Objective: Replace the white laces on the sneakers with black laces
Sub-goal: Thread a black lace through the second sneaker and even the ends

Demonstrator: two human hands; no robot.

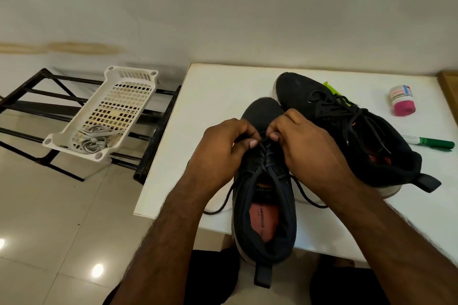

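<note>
Both hands, left point(220, 148) and right point(304, 141), pinch the black lace point(266, 153) low on the near sneaker point(265, 205); judged next: tension each crossing evenly.

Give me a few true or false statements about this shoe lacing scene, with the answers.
1. Both hands, the left hand and the right hand, pinch the black lace on the near sneaker. True.
2. The far sneaker has white laces. False: its laces are black.
3. The pale laces lie in the white basket. True.
4. The green marker is in the basket. False: it lies on the white table, right of the sneakers.
</note>
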